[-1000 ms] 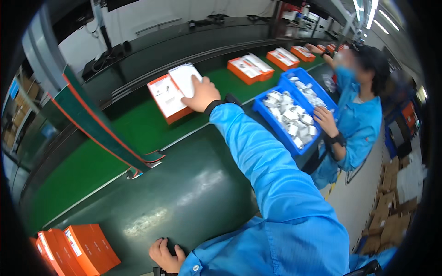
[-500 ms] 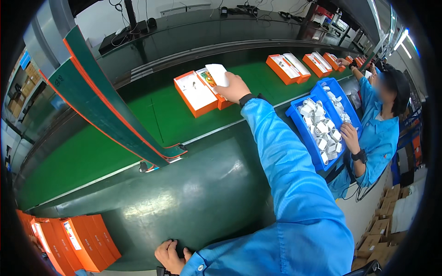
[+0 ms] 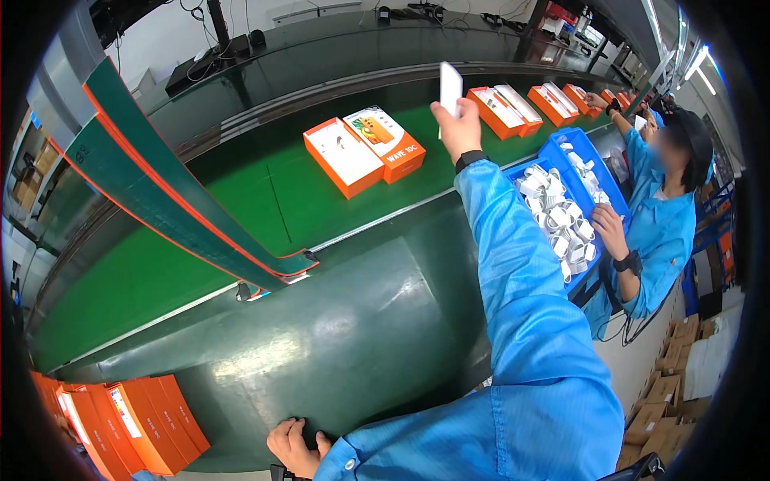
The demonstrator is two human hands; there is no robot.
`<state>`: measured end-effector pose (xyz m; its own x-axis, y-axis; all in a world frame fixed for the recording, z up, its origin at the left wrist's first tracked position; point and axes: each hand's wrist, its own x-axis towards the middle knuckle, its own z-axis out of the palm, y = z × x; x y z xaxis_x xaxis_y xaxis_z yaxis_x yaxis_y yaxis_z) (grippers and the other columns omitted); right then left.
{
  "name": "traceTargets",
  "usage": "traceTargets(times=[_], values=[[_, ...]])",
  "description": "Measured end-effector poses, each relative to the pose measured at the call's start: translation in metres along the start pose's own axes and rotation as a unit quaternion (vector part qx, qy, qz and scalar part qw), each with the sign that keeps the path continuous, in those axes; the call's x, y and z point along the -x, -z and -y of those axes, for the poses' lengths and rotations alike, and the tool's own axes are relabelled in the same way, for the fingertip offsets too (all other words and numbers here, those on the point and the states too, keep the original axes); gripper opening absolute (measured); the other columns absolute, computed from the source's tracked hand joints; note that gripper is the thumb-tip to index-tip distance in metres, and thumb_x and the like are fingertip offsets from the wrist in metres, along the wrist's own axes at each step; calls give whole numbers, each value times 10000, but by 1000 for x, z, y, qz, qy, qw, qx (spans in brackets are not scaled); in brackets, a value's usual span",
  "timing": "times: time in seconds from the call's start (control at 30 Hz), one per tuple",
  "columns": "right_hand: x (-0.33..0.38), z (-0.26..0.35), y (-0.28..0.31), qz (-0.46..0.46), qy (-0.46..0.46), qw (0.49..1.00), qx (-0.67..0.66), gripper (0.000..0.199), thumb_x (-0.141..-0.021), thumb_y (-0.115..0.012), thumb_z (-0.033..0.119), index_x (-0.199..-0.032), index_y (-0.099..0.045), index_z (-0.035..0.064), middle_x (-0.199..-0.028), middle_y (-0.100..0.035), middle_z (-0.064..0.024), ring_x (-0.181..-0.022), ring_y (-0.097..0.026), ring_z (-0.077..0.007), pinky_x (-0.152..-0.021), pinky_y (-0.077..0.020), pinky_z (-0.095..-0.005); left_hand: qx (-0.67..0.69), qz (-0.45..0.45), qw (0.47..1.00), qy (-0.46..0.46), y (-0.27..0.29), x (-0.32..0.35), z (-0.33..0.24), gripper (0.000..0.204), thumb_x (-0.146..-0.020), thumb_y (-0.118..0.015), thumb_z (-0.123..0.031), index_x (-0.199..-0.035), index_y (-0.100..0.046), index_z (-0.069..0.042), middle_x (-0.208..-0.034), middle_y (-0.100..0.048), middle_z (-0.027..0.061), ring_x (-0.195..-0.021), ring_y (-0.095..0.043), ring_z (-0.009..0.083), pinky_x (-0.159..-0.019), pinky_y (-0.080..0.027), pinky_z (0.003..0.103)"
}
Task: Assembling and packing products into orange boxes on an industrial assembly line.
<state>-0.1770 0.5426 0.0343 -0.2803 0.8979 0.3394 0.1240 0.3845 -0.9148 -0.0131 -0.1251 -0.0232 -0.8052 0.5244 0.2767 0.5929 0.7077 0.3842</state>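
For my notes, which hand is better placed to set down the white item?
Probably the right hand: it holds the white item near orange boxes; the left hand rests on the table.

Lettering in front of you, on printed orange packaging and a green strip.
You have bold white lettering across the orange band of the picture-printed box lid (image 3: 383,143); at your lower left, small pale print runs along the orange boxes (image 3: 170,421), where one white label (image 3: 124,410) is too small to read, and dark characters mark the upper end of the orange-edged green strip (image 3: 156,208).
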Motion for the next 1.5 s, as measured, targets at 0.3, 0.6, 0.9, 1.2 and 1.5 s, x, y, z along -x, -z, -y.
traceTargets(times=[0.3, 0.6, 0.9, 1.2, 1.5], values=[[31, -26, -2, 145, -109, 982, 43, 752, -894, -835, 396, -1429, -565, -58, -1343, -688, -268, -1212, -700, -344, -1051, -538, -397, -3, -12, 1000, 2, -2, 0, -2, 436, -843, -788, -297, -1192, -734, -40, -1209, -694, 186, -1125, -625, 414, -1021, -471, 535], [13, -24, 17, 148, -92, 983, 51, 792, -899, -839, 411, -1448, -548, -81, -1385, -661, -295, -1247, -681, -350, -1064, -530, -402, 11, -4, 1000, -3, -1, -3, -2, 452, -818, -797, -251, -1214, -725, -45, -1218, -692, 190, -1131, -622, 416, -1032, -463, 539], [-12, 1, 18, 11, -75, 996, -50, 777, -928, -839, 381, -1469, -543, -91, -1382, -674, -274, -1205, -698, -331, -1022, -548, -399, 0, -3, 1000, 4, 3, -6, -6, 441, -822, -794, -233, -1209, -718, -37, -1214, -691, 191, -1128, -616, 427, -1031, -462, 543], [-45, -18, 23, -59, -42, 993, -93, 752, -1013, -787, 364, -1545, -511, -91, -1327, -712, -130, -1058, -661, -159, -895, -525, -306, -9, 0, 1000, 1, 2, -3, -6, 429, -846, -786, -238, -1214, -715, -29, -1235, -687, 204, -1134, -611, 431, -1032, -457, 549], [-45, -6, 20, -22, -38, 996, -82, 766, -1002, -784, 405, -1531, -537, -91, -1485, -637, -253, -1345, -636, -331, -1149, -468, -393, -12, -7, 1000, -10, 1, -1, -4, 447, -857, -789, -273, -1225, -716, -30, -1239, -684, 200, -1158, -605, 433, -1048, -457, 551]])
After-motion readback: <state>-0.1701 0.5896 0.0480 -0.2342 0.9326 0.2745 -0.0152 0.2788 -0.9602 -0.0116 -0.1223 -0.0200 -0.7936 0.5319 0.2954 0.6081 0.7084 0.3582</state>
